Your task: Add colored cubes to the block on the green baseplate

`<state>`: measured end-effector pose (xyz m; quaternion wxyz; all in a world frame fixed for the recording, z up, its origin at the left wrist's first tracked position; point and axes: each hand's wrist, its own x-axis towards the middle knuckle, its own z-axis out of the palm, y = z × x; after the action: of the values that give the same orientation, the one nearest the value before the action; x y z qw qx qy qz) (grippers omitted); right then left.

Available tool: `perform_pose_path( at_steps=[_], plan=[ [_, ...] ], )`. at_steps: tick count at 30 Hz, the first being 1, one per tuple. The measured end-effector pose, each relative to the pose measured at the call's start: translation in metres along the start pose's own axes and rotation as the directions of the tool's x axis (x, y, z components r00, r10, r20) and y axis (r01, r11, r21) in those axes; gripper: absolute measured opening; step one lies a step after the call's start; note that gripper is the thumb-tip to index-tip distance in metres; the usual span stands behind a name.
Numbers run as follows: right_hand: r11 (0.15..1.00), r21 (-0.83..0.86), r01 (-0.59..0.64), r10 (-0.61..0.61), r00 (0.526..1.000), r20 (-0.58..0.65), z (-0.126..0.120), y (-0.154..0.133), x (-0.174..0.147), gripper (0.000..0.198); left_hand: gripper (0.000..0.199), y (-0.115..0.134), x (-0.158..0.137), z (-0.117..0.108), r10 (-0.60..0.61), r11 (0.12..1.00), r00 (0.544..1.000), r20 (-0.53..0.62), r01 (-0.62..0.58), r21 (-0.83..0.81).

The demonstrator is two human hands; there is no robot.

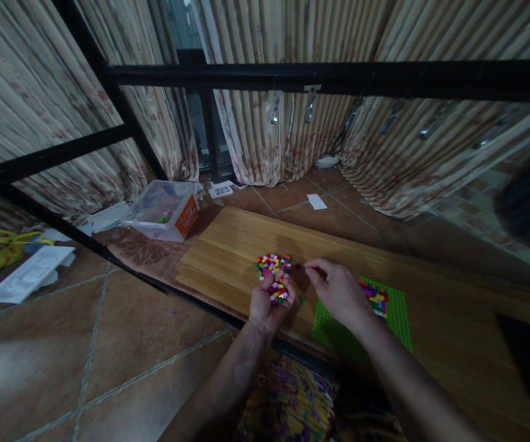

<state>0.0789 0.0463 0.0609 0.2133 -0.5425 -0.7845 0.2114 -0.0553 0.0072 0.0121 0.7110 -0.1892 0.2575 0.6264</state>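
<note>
My left hand (265, 304) is cupped palm up around a handful of small coloured toy bricks (280, 293). Just beyond it, a pile of the same bricks (272, 263) lies on the wooden board (221, 245). My right hand (334, 282) hovers to the right of the pile, thumb and fingertips pinched together; whatever is in the pinch is too small to make out. Under my right forearm sits a green studded baseplate (396, 307), partly hidden by it. A multicoloured patch of bricks (376, 298) is set on the baseplate.
A clear plastic box (159, 212) with an orange label and a few bricks stands at the left. Black metal bars (265, 77) cross beyond the board, with curtains behind. A dark flat object (529, 356) lies at the right. White packaging (28, 274) rests on the tiled floor.
</note>
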Motion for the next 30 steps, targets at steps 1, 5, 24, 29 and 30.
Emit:
perform_pose_path(
  at_steps=[1,5,24,29,30],
  plan=[
    [0.996,-0.090,-0.022,0.024,0.999,0.024,0.001,0.007,0.000,0.020,0.017,0.005,-0.005,0.000,-0.008,1.000,1.000,0.001,0.008,-0.001],
    [0.941,-0.336,-0.043,0.120,0.970,0.213,0.012,0.025,0.000,0.052,0.017,0.021,-0.018,-0.005,-0.022,0.999,1.000,0.004,0.023,-0.023],
    [0.987,0.129,-0.093,0.066,0.977,0.203,0.061,0.033,0.034,0.048,0.017,0.026,-0.026,-0.016,-0.035,0.999,0.999,-0.039,0.035,0.006],
    [0.994,0.099,-0.052,0.037,0.988,0.147,0.048,0.035,0.028,0.046,0.019,0.035,-0.030,-0.020,-0.019,0.999,1.000,-0.017,0.019,0.035],
    [0.997,0.072,-0.021,0.010,0.988,0.153,0.046,0.034,0.026,0.044,0.019,0.038,-0.031,-0.021,-0.015,0.999,1.000,-0.021,0.015,0.044]
  ],
)
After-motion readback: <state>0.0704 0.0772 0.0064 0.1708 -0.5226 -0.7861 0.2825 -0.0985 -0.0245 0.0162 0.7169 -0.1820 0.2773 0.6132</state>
